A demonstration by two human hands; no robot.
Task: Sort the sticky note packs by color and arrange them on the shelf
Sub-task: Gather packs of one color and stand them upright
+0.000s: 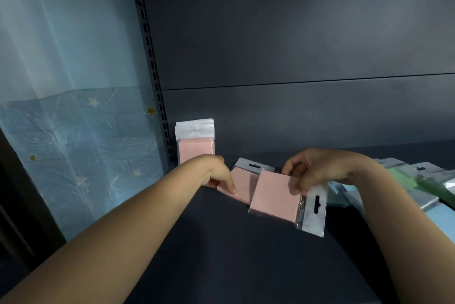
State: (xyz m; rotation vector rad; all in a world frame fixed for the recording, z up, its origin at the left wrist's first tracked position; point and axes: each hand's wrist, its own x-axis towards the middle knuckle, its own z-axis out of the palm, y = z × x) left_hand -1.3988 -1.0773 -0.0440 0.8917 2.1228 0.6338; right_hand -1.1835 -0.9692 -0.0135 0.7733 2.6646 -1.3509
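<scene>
The dark shelf (221,254) holds pink packs (195,148) standing at its back left corner, and blue and green packs (418,185) piled at its right edge.

No readable text, labels, brands or numbers anywhere; pack headers blank.

pink sticky note packs (275,195), dark grey shelf (221,242), light blue curtain (73,131) with gold stars.

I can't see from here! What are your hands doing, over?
Left hand pinching flat pink sticky note pack on shelf. Right hand holding second pink pack. Nothing blocking upright pink stack.
</scene>
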